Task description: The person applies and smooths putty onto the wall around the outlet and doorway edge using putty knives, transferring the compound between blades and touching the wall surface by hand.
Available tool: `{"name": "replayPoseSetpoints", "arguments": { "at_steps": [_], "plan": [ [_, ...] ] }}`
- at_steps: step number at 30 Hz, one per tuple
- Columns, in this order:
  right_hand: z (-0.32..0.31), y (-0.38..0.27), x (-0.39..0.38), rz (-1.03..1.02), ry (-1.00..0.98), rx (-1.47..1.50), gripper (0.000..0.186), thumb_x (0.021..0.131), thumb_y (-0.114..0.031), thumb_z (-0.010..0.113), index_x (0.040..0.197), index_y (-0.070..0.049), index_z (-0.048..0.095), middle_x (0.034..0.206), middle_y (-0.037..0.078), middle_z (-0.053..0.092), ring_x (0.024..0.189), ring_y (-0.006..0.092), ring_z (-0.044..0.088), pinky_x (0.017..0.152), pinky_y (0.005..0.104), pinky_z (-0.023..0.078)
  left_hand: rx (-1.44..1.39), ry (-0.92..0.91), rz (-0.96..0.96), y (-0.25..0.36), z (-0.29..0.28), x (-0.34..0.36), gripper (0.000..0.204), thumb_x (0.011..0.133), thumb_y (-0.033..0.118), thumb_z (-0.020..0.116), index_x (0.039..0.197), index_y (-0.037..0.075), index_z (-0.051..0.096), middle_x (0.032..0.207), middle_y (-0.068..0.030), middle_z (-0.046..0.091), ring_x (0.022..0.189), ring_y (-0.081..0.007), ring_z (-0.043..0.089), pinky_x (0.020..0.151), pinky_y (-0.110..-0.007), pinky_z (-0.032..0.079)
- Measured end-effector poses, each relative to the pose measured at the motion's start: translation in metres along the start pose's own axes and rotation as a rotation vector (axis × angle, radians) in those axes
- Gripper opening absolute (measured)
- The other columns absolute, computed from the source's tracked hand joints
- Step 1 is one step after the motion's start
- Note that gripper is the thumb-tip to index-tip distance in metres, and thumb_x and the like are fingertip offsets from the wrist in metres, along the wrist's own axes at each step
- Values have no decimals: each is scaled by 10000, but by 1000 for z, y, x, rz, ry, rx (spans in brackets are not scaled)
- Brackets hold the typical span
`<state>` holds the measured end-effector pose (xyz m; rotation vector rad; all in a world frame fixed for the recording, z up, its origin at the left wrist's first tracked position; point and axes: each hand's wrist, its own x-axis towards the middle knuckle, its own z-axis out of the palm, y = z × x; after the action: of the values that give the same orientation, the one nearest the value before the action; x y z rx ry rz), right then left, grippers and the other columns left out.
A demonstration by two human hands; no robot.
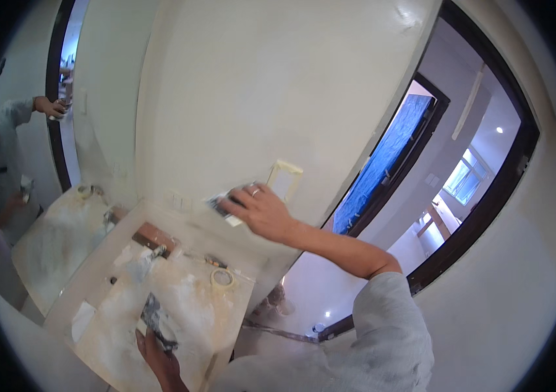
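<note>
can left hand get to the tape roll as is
Probably reachable: nothing shows between the left hand and the tape roll on the board. But that hand holds a scraper, so grasping the roll likely means freeing some fingers.

The person is wearing a pale grey shirt [392,320] of soft, matte cloth, which is creasing into loose, shallow folds. Its right sleeve [382,284] is looking wide and plain, and is ending around the elbow, leaving the right forearm [330,245] bare. The right hand [266,212] is showing bare too, with what is looking like a slim, light ring [254,191] circling one finger. The left hand [154,353] is likewise showing bare. In the reflection [11,134], the same pale cloth is appearing.
</note>
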<state>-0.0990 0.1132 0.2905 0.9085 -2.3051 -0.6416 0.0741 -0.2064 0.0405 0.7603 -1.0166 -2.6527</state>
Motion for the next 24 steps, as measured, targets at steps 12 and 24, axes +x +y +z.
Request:
{"name": "replayPoseSetpoints", "arguments": {
  "at_steps": [12,24],
  "plan": [
    [19,-221,-33,-369,481,1175,438,784,-93,803,1214,-168,761,1315,168,602,1191,366,589,1017,474,469,-257,-195,62,14,51,-30,303,1047,116,500,1318,-16,476,1146,-119,647,1014,-192,675,857,-349,563],
    [-5,-157,3,-563,164,965,502,754,-129,707,1247,-217,743,1278,20,665,1097,277,610,964,420,500,309,-187,-30,57,-19,1,809,977,234,616,1583,-115,208,1573,-279,379,1432,-314,433,1154,-354,380]
  ]
}}
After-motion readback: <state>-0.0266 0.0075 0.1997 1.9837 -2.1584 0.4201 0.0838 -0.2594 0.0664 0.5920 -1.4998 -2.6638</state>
